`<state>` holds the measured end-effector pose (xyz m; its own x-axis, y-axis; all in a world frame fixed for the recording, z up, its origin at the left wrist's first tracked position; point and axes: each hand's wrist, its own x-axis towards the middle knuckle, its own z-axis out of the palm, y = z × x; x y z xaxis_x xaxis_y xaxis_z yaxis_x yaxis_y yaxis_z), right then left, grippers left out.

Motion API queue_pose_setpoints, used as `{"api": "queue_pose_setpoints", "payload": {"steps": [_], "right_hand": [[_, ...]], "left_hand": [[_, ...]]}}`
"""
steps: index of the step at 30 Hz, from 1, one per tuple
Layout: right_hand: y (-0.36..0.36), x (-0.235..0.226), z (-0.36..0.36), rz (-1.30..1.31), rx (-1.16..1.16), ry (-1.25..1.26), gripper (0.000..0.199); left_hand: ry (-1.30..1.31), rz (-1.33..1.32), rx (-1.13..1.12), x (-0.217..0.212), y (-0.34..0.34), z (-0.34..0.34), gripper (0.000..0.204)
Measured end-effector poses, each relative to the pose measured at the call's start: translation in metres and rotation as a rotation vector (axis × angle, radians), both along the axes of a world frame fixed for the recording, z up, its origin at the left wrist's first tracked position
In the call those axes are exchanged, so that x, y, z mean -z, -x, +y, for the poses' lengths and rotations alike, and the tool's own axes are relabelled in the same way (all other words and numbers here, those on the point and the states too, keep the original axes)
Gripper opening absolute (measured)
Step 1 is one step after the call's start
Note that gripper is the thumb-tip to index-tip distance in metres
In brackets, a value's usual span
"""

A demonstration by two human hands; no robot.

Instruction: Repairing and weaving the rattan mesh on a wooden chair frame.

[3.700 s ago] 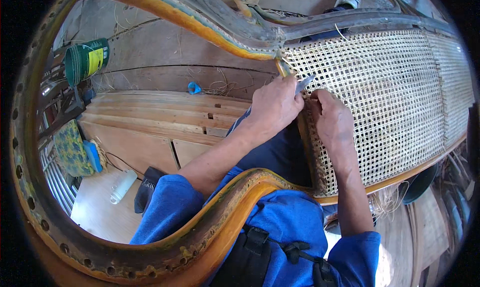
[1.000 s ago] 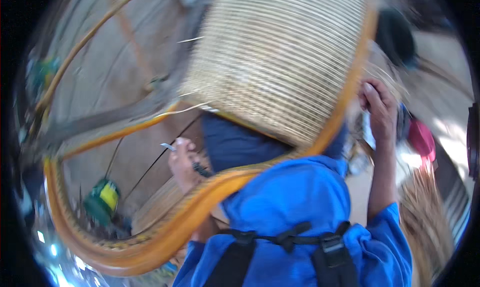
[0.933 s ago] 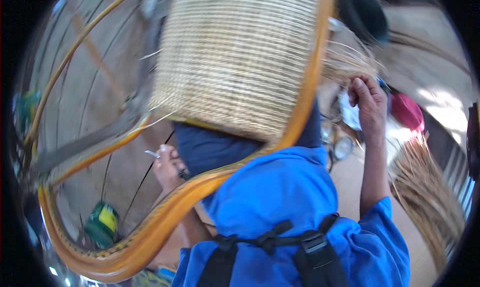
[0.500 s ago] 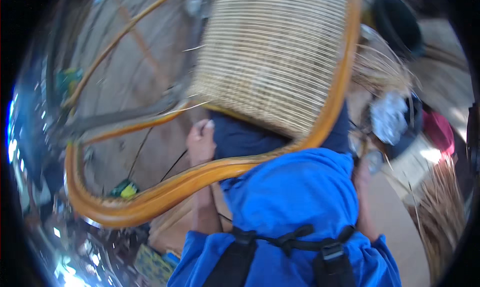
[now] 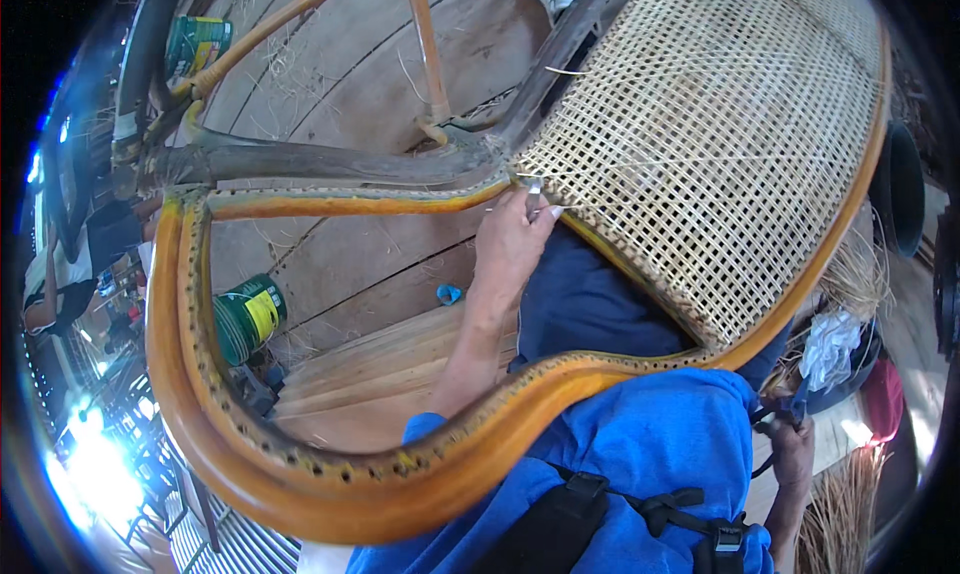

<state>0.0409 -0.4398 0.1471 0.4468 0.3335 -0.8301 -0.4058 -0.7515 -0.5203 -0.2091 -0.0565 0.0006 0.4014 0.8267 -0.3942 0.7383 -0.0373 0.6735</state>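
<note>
A woven cane panel [image 5: 720,144] with an open lattice fills the upper right, set in a curved orange-brown rattan frame [image 5: 330,494] that lies across my lap. Small holes dot the frame's inner edge. My left hand [image 5: 510,244] is at the panel's near left corner, fingertips pinched against its dark edge; a small pale, shiny bit shows at them, too small to name. A loose cane strand [image 5: 566,72] sticks out from the panel's left side. At the lower right, my right hand [image 5: 793,452] is closed around something dark beside my hip, which I cannot make out.
Green buckets stand on the wooden floor: one [image 5: 245,319] inside the frame's curve, another [image 5: 195,49] farther back. Dark poles [image 5: 330,164] run along the left. Bundled cane strands [image 5: 845,499], a plastic bag [image 5: 830,349] and a red cloth item [image 5: 882,399] lie on the right.
My view has shifted and sharpened, so frame and panel appear turned and farther right. My left hand has gone from below the panel up to its corner. My right hand is lower, now closed.
</note>
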Motion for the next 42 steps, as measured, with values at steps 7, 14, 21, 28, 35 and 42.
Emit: {"api": "queue_pose_setpoints", "payload": {"steps": [7, 14, 21, 28, 35, 42], "right_hand": [[-0.021, -0.016, 0.111, 0.022, -0.291, -0.069, 0.042], [0.034, 0.041, 0.277, 0.305, -1.005, 0.208, 0.061], [0.082, 0.075, 0.337, 0.220, -1.247, 0.012, 0.060], [0.090, 0.079, 0.351, 0.202, -1.385, -0.005, 0.044], [0.092, 0.083, 0.341, -0.080, -1.477, -0.293, 0.037], [0.065, 0.033, 0.310, -0.079, -1.105, -0.067, 0.049]], "left_hand": [[0.252, -0.047, -0.165, 0.016, 0.007, -0.004, 0.022], [0.255, -0.093, -0.224, 0.011, 0.024, -0.001, 0.017], [0.273, -0.133, -0.259, 0.007, 0.027, -0.002, 0.015], [0.369, -0.149, -0.284, -0.004, 0.023, 0.000, 0.011], [0.401, -0.191, -0.331, 0.005, 0.024, 0.000, 0.010], [0.357, -0.369, -0.717, -0.012, 0.078, -0.003, 0.019]]}}
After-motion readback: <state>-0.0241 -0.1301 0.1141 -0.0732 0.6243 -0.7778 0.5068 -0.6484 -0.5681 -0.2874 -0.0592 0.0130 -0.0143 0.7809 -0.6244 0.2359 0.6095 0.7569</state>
